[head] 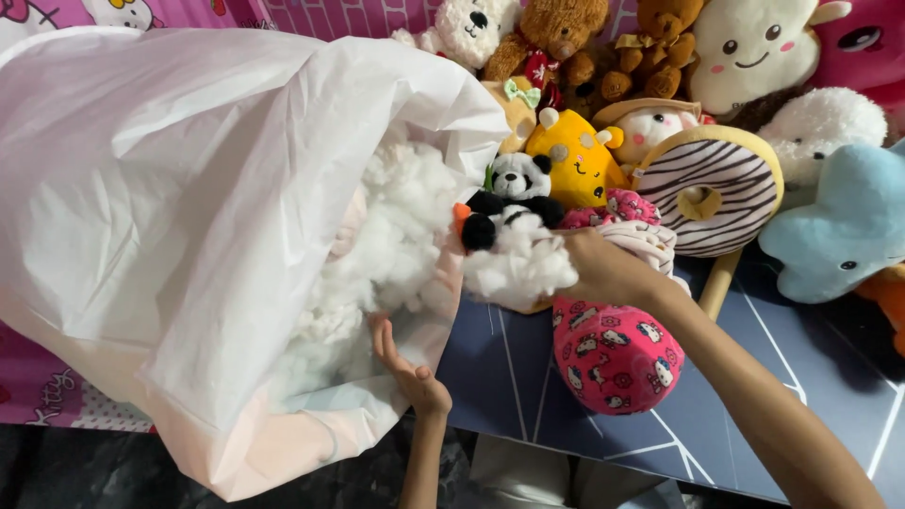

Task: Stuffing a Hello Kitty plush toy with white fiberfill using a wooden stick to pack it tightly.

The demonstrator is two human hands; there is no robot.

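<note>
Head view: navy line-patterned mat (801, 377)

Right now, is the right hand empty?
No, the right hand grips a clump of white stuffing beside the pink patterned pillow.

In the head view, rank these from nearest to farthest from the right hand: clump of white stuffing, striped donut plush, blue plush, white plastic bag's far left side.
From the right hand:
1. Clump of white stuffing, in its grasp, just left.
2. Striped donut plush, up and right.
3. Blue plush, farther right.
4. White plastic bag, its far left side, across the frame.
</note>
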